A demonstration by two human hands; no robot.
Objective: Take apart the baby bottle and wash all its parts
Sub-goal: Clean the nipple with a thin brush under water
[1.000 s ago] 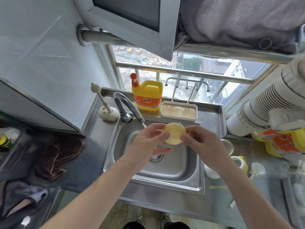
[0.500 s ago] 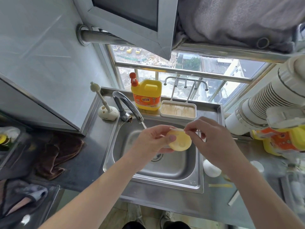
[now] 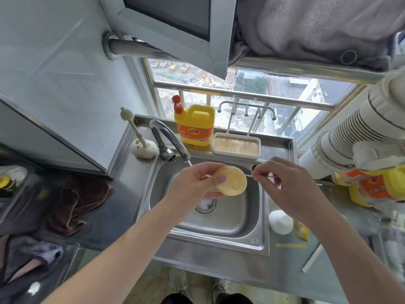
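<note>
Steel counter [image 3: 219, 263] carries detergent jug [image 3: 196, 126], wooden tray [image 3: 236, 145] — brush holder [image 3: 143, 149].

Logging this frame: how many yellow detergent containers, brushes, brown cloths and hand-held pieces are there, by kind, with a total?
Yellow detergent containers: 2, the jug behind the faucet and the container at the right edge
Brushes: 1, the brush in its stand
Brown cloth: 1
Held pieces: 2, yellow disc in the left hand, thin stick in the right hand
Total: 6

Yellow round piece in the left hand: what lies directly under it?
The sink basin, with the drain showing just beside it. The left hand holds the yellow round piece; its fingers behind are mostly covered.
</note>
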